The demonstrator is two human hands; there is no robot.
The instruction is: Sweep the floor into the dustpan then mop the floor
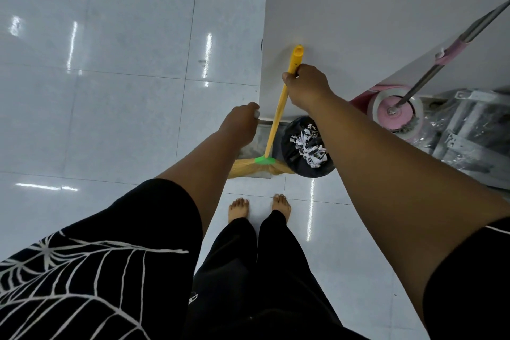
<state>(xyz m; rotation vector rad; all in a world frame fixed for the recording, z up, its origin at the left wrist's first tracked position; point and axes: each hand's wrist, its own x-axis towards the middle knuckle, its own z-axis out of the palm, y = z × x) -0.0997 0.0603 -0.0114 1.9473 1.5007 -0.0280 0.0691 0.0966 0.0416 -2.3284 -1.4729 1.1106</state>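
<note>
My right hand [307, 85] grips the broom [278, 110] high for leverage. My left hand [240, 124] holds the dustpan [252, 146] handle, fingers [252, 106] curled, steadying it for the sweep.

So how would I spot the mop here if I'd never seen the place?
Start at the white wall ahead and follow its foot rightwards, past the black bin of shredded paper. The mop is there: a round pink head on a slanting steel pole, unlike the yellow-handled broom.
</note>
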